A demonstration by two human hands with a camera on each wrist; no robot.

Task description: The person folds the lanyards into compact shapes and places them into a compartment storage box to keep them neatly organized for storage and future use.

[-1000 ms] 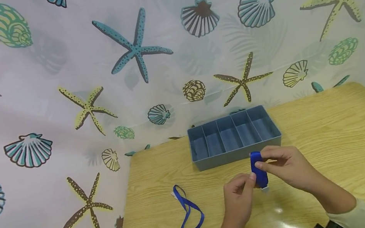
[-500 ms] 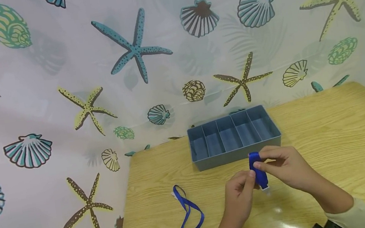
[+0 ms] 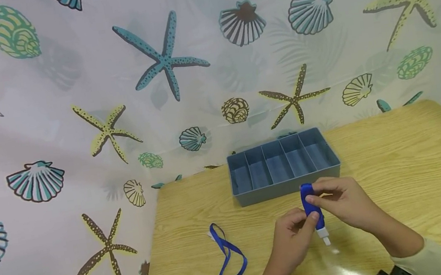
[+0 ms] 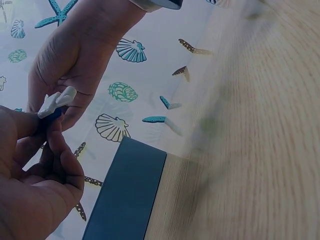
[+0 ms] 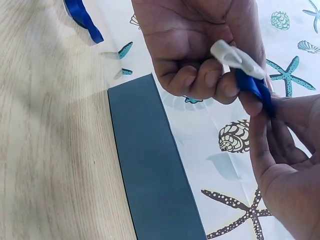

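Observation:
Both hands hold a blue lanyard [image 3: 309, 205], folded into a short flat bundle, above the table in front of the tray. The right hand [image 3: 348, 202] pinches its upper end between thumb and fingers. Lower down, the left hand [image 3: 293, 240] grips the bundle, its thumb lying across the ribbon. A white plastic clip [image 3: 323, 234] sticks out below the left thumb. That clip [image 4: 57, 101] also shows in the left wrist view, beside the fingers. In the right wrist view, blue ribbon [image 5: 252, 86] emerges between both hands' fingertips.
Behind the hands stands a blue-grey tray [image 3: 287, 189] with several compartments and nothing in them. To the left, a second blue lanyard [image 3: 243, 266] lies loosely looped on the wooden table [image 3: 184, 208]. A curtain [image 3: 212, 82] printed with shells and starfish hangs along the back and left.
The left thumb has slid down and right along the folded lanyard. The white clip now shows more fully below it. The right hand keeps its pinch on the upper end.

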